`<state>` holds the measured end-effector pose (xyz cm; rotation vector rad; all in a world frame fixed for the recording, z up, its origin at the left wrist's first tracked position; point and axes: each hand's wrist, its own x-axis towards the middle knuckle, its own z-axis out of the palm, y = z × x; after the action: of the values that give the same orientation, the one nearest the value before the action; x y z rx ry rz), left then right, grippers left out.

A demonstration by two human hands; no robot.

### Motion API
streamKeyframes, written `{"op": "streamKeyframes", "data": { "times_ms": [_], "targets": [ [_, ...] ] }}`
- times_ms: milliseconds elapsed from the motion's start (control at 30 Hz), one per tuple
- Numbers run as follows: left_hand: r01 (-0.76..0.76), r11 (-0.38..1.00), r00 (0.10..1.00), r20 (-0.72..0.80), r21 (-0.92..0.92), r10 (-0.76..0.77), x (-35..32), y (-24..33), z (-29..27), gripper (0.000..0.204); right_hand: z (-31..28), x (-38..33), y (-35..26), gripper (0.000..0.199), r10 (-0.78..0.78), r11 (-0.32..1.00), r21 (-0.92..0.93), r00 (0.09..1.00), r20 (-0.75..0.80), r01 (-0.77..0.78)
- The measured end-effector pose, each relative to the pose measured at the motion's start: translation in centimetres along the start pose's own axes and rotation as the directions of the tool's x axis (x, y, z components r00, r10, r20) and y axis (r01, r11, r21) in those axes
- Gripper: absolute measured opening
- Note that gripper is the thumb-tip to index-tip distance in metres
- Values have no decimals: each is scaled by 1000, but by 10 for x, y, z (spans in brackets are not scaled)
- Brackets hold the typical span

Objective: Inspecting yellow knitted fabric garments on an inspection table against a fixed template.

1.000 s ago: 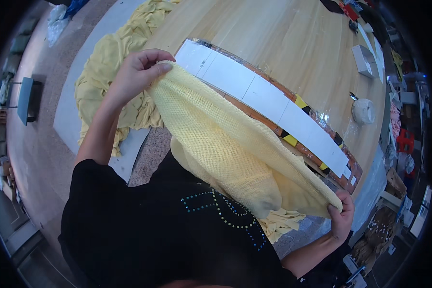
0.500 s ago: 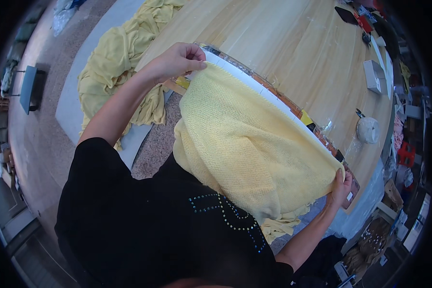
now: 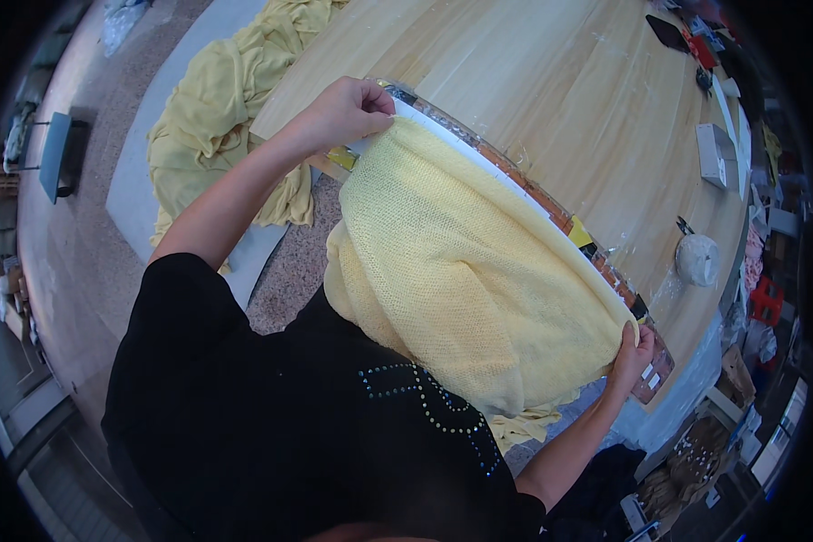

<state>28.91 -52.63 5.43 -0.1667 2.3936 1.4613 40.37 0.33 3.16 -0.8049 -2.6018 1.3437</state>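
A pale yellow knit fabric [image 3: 461, 244] is stretched between my hands along the table's near edge and hangs down toward my body. My left hand [image 3: 359, 110] pinches its upper left corner. At the other end, my right hand [image 3: 632, 354] grips the lower right corner, thumb on top. Behind the fabric's top edge a white strip [image 3: 465, 149] with small dark marks shows, running parallel to it. The edge of the fabric lies partly over this strip.
The wooden table [image 3: 479, 54] spreads beyond the strip. On it are a white round roll [image 3: 696, 260], a white open box [image 3: 715, 155] and a dark flat object [image 3: 667, 33]. A heap of yellow fabric [image 3: 217, 99] lies at left. A blue-grey stool [image 3: 54, 158] stands farther left.
My right hand has shifted slightly left and down with its corner. My left hand has moved a little to the right, and the fabric's top edge looks looser.
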Motion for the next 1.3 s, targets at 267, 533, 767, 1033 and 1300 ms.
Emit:
{"op": "streamKeyframes", "data": {
  "times_ms": [267, 533, 767, 1033, 1300],
  "targets": [
    [-205, 903, 956, -122, 379, 268, -10, -1, 15, 13, -21, 1, -5, 20, 139, 761, 543, 907, 398, -355],
    [-786, 561, 618, 361, 262, 698, -68, 107, 149, 30, -18, -17, 4, 15, 190, 641, 707, 954, 233, -300],
    [-918, 307, 373, 810, 251, 453, -76, 112, 243, 34, -6, -23, 12, 12, -427, 854, -417, 877, -219, 312],
    [-959, 210, 281, 552, 189, 785, -78, 136, 322, 23, -16, -14, 15, 10, -389, 867, -406, 902, -187, 289],
    [-929, 274, 370, 650, 250, 664, -81, 136, 347, 38, -23, -8, 22, 9, -418, 851, -425, 889, -189, 310]
  ]
}}
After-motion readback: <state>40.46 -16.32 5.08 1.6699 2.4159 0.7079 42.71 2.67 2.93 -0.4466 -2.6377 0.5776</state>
